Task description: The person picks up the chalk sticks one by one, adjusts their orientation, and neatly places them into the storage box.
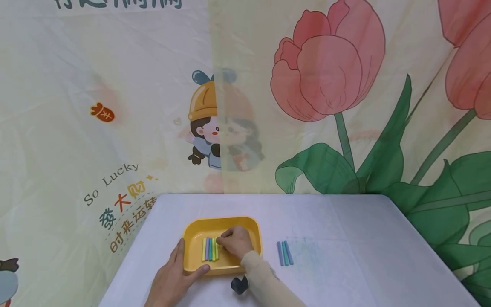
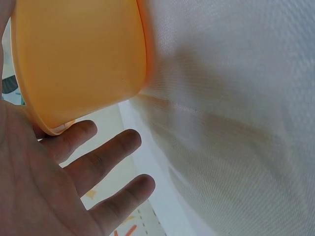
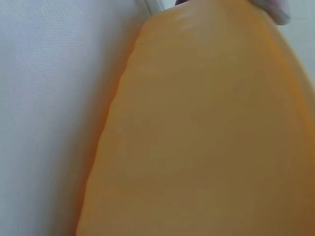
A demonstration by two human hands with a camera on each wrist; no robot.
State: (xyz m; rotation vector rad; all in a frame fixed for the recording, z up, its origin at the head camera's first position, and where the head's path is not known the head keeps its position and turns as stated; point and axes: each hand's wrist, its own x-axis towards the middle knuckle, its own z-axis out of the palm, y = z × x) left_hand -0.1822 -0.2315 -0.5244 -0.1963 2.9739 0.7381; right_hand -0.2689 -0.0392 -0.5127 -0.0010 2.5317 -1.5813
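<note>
Three sticks (image 1: 285, 253) lie on the table (image 1: 345, 256) beyond our right sleeve (image 1: 266, 277). Our spread left hand (image 1: 171, 275) touches the tray (image 1: 222, 271); our right hand (image 1: 237, 242) blocks part of it, at the stick row (image 1: 210, 250) inside, whether pinching we cannot tell.

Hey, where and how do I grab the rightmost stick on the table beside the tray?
Probably best to pinch the rightmost stick across its width, toward its near end, coming from above and the right. It is slim and lies flat; its far end sits close to the teal stick, its near end stands further off, and bare tablecloth lies to its right.
</note>
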